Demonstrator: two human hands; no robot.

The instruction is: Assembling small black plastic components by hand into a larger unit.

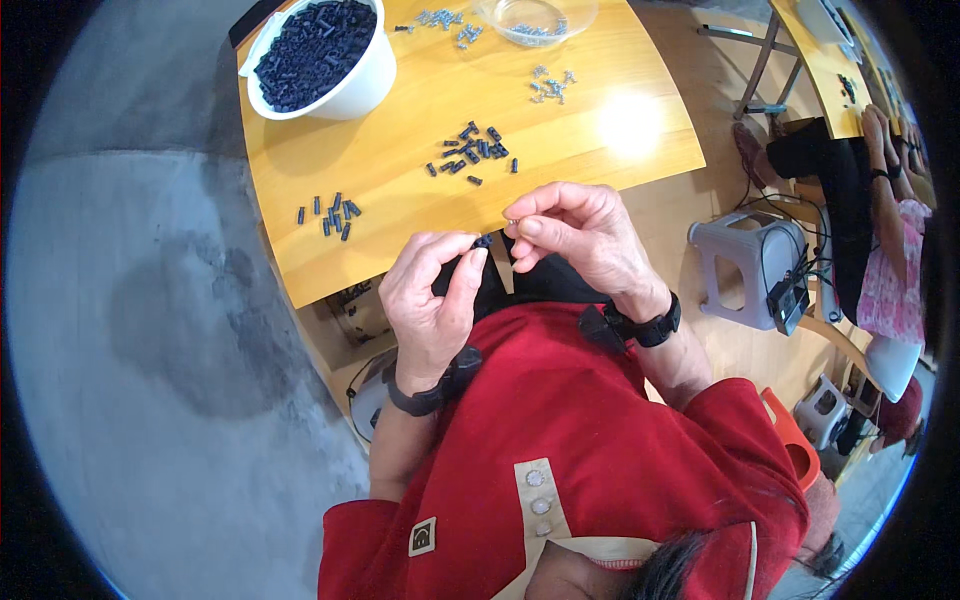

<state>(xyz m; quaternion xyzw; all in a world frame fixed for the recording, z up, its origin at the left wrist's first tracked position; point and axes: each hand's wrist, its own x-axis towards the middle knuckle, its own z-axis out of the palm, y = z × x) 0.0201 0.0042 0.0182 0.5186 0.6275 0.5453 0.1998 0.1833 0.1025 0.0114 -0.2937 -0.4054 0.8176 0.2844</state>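
Observation:
My left hand (432, 290) pinches a small black plastic piece (482, 241) between thumb and forefinger, just off the table's near edge. Close to it on the right, my right hand (590, 240) is closed with thumb and forefinger together on a tiny silvery metal part (513, 222), too small to make out clearly. Beyond the hands lies a loose pile of black plastic pieces (470, 152). Farther left is a second, smaller group of black pieces (335, 217). Small silvery metal parts (552, 86) are scattered toward the far right of the table.
A white bucket (372, 85) full of black pieces stands at the table's far left. Beside it are more metal parts (440, 18) and a clear shallow bowl (590, 15) holding some. A grey-white stool (715, 240) with cables stands to the right; other people sit beyond.

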